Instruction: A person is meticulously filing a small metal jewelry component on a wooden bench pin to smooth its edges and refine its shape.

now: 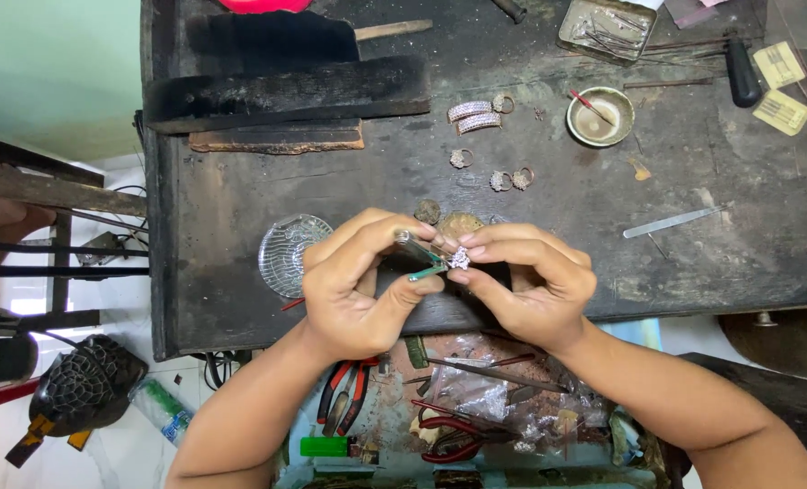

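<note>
Left hand (354, 281) grips green-handled tweezers (424, 256); right hand (530, 272) pinches a stone-set ring (459, 258) above the dark counter (331, 190). Glass dish (286, 249), contents unclear; metal bowl (600, 117) holding a red-tipped stick; tin tray (607, 27) of wire tools.

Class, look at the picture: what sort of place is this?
Probably a jeweller's workbench: stone-set rings lie on the dark bench, and the left hand holds tweezers to a sparkling piece.
</note>
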